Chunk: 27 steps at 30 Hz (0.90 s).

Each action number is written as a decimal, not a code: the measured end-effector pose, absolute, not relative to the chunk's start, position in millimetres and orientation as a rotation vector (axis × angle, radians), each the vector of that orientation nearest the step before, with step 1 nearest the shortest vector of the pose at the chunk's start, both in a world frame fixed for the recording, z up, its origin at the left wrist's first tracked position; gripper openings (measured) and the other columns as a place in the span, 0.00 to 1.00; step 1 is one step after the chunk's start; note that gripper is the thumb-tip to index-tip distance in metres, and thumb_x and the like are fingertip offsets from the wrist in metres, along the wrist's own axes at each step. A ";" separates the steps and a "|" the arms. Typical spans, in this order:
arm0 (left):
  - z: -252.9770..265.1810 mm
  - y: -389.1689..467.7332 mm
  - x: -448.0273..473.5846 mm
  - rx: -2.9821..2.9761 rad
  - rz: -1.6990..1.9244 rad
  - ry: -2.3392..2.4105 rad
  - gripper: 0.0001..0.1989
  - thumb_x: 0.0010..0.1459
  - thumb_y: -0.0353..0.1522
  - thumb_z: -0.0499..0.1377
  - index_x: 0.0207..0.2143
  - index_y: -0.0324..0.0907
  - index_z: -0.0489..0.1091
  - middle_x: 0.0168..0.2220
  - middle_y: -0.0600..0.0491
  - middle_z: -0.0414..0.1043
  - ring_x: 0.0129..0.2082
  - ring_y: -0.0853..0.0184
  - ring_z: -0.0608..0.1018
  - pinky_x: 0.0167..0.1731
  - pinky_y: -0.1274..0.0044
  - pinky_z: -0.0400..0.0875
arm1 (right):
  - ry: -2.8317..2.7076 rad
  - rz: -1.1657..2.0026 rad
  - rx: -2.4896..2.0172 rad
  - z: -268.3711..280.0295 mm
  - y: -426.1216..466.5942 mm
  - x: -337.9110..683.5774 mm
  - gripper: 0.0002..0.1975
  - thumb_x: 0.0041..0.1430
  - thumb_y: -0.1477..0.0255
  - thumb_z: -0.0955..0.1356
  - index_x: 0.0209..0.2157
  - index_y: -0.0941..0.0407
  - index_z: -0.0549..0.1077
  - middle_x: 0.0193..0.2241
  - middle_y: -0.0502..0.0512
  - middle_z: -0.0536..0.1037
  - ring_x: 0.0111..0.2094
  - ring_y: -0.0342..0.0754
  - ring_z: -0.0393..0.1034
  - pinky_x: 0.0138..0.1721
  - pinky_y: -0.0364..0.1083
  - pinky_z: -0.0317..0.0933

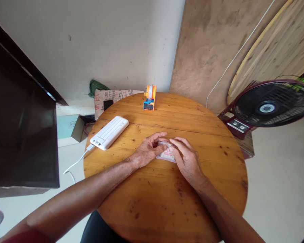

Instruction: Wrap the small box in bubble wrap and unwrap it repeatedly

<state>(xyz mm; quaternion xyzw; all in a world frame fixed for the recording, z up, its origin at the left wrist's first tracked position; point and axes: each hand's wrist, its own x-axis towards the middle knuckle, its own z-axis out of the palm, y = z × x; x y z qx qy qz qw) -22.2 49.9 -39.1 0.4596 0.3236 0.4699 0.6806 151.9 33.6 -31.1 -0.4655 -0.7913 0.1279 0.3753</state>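
A small clear plastic packet with red print (168,154) is between my two hands, low over the middle of the round wooden table (142,192). My left hand (152,148) is at its left side, with the thumb pressed on its upper part and the fingers curled behind. At the right, my right hand (186,157) holds the packet's other side, its thumb near the left thumb and its fingers bent over the top edge. The fingers partly hide the packet's upper edge, and its contents are too small to make out.
A white power bank (110,132) with a plugged-in white cable (76,162) lies at the table's left. An orange and blue tape dispenser (150,98) stands at the far edge. A fan (267,107) is at the right, and a dark screen-like panel (22,118) at the left.
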 end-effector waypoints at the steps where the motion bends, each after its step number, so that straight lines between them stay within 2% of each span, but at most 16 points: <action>1: -39.4 50.1 -22.2 1.043 1.052 0.731 0.29 0.47 0.36 0.68 0.50 0.40 0.65 0.42 0.49 0.74 0.38 0.68 0.75 0.40 0.75 0.68 | -2.017 0.334 -1.186 -30.9 33.7 152.1 0.14 0.64 0.71 0.61 0.49 0.53 0.73 0.46 0.59 0.73 0.47 0.53 0.68 0.50 0.53 0.63; 9: -40.5 50.6 -21.3 1.022 1.058 0.732 0.27 0.46 0.36 0.69 0.48 0.41 0.67 0.40 0.52 0.73 0.37 0.69 0.75 0.40 0.75 0.68 | -1.958 0.246 -1.187 -24.9 34.8 154.5 0.10 0.62 0.71 0.64 0.43 0.52 0.74 0.44 0.57 0.75 0.46 0.52 0.69 0.50 0.53 0.62; 15: -40.7 50.5 -21.6 0.984 1.046 0.701 0.27 0.45 0.34 0.70 0.48 0.41 0.67 0.41 0.51 0.73 0.37 0.68 0.75 0.39 0.76 0.68 | -1.927 0.233 -1.146 -21.7 37.5 156.7 0.08 0.62 0.72 0.64 0.35 0.53 0.76 0.42 0.55 0.76 0.44 0.51 0.71 0.48 0.52 0.62; 21: -42.4 50.2 -21.2 0.979 1.026 0.657 0.27 0.45 0.33 0.70 0.48 0.42 0.67 0.43 0.50 0.73 0.37 0.68 0.75 0.39 0.75 0.69 | -1.850 0.335 -1.087 -23.1 41.6 155.7 0.07 0.61 0.74 0.66 0.34 0.53 0.77 0.41 0.53 0.76 0.43 0.49 0.71 0.47 0.51 0.64; 27: -42.6 51.0 -21.6 0.981 1.021 0.621 0.25 0.46 0.34 0.69 0.47 0.41 0.68 0.41 0.51 0.74 0.37 0.69 0.76 0.40 0.75 0.68 | -1.969 0.273 -1.041 -22.8 38.0 156.1 0.09 0.61 0.74 0.66 0.37 0.52 0.78 0.40 0.54 0.75 0.41 0.49 0.71 0.43 0.51 0.63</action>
